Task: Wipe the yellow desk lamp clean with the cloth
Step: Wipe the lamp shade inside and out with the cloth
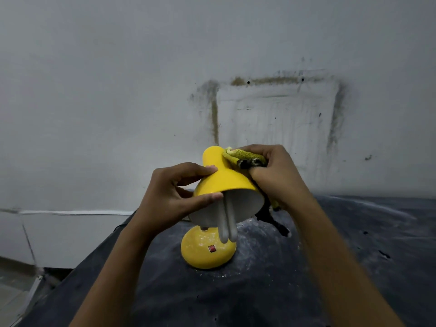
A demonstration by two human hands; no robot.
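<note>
Pinching the shade (227, 181) at nine o'clock, the left hand (172, 197) steadies the yellow desk lamp (203, 254) on the table (354, 256); the right hand (276, 177) squeezes the cloth (244, 158) at one o'clock. Shade looks slippery, bulb (227, 224) breakable.

setting: plain, unkempt indoor room, likely domestic or storage. evidence: bare grey-white wall (118, 90) with a grimy rectangular outline (214, 119), white strip (77, 212) along its foot, dark worktop (354, 244) powdered with pale dust, floor (14, 293) at lower left.
</note>
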